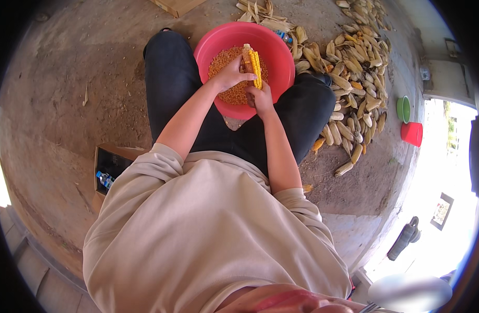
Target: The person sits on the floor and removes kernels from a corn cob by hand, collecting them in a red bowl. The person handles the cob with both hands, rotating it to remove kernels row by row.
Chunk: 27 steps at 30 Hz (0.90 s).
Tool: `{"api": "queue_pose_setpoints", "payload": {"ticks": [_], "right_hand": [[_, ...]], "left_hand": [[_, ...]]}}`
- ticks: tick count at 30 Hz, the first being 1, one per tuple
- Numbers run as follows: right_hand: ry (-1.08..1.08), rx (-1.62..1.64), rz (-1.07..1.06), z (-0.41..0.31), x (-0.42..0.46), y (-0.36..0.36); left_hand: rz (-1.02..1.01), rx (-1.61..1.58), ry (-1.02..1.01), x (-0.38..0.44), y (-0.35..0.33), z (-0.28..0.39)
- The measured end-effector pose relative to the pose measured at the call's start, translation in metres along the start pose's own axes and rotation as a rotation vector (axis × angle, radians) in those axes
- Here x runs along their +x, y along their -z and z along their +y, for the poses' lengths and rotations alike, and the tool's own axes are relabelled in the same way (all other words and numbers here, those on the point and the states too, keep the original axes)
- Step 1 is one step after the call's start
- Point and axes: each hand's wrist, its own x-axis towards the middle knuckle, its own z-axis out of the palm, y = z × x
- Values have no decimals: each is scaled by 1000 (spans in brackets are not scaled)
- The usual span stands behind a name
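A dried corn cob (255, 66) is held upright over a pink plastic basin (280, 78). Yellow kernels line its right side, while a bare brownish strip shows on the left; whether that strip belongs to a second cob I cannot tell. My left hand (231, 74) wraps it from the left, thumb across the front. Around the lower end close the fingers of my right hand (260, 97), which partly hide it. Loose corn kernels (235, 94) cover the bottom of the basin, which sits between my legs.
A large heap of dried corn ears and husks (356, 78) spreads to the right. Behind the basin lies a plastic bottle (283, 36). An open cardboard box (102, 156) with another bottle (105, 179) is at my left. A green bowl (403, 109) and red container (412, 134) stand far right.
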Motion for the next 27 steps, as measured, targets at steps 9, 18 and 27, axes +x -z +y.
{"api": "queue_pose_setpoints", "payload": {"ticks": [9, 18, 27], "right_hand": [[-2, 48, 15, -1, -1, 0], [-18, 48, 20, -1, -1, 1], [-34, 86, 0, 0, 0, 2]], "left_hand": [[-20, -13, 0, 0, -4, -1], [-20, 9, 27, 1, -2, -3], [-27, -64, 31, 0, -2, -4]]}}
